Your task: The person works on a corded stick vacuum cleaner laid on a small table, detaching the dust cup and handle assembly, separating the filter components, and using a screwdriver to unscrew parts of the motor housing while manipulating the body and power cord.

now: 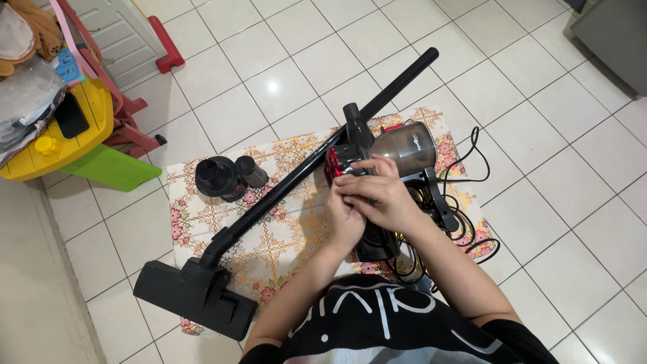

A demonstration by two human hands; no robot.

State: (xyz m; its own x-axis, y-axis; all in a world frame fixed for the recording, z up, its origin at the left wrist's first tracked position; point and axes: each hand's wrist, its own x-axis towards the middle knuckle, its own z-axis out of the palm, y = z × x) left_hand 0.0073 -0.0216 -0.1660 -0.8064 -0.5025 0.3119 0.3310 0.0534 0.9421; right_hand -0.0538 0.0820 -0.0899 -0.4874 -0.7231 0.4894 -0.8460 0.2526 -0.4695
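Seen from the head camera, you knelt or sat over a floral-patterned cloth (283, 236) spread on the white tiled floor (552, 222), apparently laid there to keep the dismantled parts together and off the tiles. Both your hands met over the red-and-black handheld vacuum body with its smoky translucent dust cup (394, 152), which lay at the cloth's far right side: your right hand (384, 195) was curled on top, fingers bent and pressing near the red section, while your left hand (345, 219) cupped the unit from below and beside it, steadying it; whether either hand fully closed around a part, you could not tell from this angle. A tangled black power cord (465, 216) trailed beside the body. The long black wand tube (317, 158) lay diagonally across the cloth, joined to a wide black floor nozzle (195, 296) at its near end. Two black cylindrical filter pieces (229, 176) stood apart at the cloth's left. A yellow, pink and green plastic toy set (74, 128) sat at far left.
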